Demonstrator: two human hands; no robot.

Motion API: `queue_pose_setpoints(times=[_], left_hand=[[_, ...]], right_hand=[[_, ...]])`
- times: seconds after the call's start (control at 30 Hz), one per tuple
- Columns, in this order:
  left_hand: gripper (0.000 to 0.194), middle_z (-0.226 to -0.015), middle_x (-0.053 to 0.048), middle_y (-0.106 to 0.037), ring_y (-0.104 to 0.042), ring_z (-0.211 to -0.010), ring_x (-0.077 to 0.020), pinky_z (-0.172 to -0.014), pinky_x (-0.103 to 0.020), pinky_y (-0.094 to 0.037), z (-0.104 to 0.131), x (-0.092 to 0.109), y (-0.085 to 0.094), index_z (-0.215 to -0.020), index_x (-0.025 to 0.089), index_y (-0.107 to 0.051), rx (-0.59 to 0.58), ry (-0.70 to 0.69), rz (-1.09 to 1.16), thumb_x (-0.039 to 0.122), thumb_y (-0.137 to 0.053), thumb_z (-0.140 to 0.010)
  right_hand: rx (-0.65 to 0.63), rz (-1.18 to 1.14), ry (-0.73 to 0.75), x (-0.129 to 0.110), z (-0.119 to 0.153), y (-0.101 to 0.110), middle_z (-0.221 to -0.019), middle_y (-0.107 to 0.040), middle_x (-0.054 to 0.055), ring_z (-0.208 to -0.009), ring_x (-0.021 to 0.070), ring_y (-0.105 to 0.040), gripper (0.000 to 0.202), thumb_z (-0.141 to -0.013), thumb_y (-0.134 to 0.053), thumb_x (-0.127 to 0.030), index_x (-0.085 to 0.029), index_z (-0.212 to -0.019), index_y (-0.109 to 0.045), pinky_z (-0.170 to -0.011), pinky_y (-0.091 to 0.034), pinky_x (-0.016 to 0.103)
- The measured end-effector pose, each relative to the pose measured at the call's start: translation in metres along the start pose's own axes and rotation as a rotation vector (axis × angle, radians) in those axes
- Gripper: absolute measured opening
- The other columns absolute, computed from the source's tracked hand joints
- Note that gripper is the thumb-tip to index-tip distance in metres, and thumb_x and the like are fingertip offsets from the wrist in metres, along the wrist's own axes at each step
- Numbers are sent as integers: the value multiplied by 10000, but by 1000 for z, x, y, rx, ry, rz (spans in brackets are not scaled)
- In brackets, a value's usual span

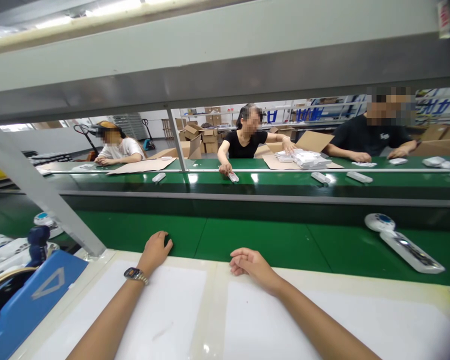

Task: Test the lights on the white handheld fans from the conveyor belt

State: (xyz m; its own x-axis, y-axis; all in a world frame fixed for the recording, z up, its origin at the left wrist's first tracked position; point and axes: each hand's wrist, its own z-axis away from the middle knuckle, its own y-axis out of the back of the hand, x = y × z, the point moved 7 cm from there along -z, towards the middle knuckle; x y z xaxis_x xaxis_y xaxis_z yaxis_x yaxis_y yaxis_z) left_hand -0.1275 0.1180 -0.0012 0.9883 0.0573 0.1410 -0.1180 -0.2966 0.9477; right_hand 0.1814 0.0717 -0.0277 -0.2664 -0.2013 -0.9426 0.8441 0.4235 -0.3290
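My left hand [156, 251], with a watch [135, 274] on its wrist, is at the far edge of the white work surface [165, 310], beside the green belt [255, 240]. Its fingers are apart and hold nothing. To the right, my right hand [249, 263] hangs over the same edge, fingers loosely curled and slightly apart, with no object in them. A white device [407, 245] with a round head and a long body lies on the belt at the right, away from both hands.
A blue fixture [37, 300] and white parts [7, 252] stand at the left, near a slanted metal post [41, 190]. Across the belts sit three people; one person's hand [225, 168] touches a small white part. A wide metal beam [225, 55] crosses overhead.
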Motion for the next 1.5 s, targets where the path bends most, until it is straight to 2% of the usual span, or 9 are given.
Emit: queue_pose_setpoints(times=[0.43,1.27,1.5], left_hand=[[465,-1099,-167,-568,-499,-1055,-277,-932,-374,-384,0,1,2,-1067,57,-536,2,3,-12,366,-325,-791],[463,-1089,-168,-572,-497,-1064,-284,-931,-384,-383,1,3,3,-1061,58,-538,2,7,-5,363,-327,-784],[439,-1078,-155,-579,-502,-1056,-282,-908,-390,-398,1,2,3,-1055,84,-541,8,13,2,362,-340,-781]], right_hand=[[-4,57,16,-1,1,-1,-750,-618,40,-652,145,-608,412,-638,-675,-476,-141,-849,-558,-669,-480,327],[-11,131,37,-6,4,-5,-740,-614,34,-647,142,-606,313,-677,-654,-386,-146,-847,-547,-658,-478,318],[-20,136,50,-2,2,-3,-749,-617,37,-660,145,-611,347,-686,-644,-434,-149,-859,-549,-667,-484,325]])
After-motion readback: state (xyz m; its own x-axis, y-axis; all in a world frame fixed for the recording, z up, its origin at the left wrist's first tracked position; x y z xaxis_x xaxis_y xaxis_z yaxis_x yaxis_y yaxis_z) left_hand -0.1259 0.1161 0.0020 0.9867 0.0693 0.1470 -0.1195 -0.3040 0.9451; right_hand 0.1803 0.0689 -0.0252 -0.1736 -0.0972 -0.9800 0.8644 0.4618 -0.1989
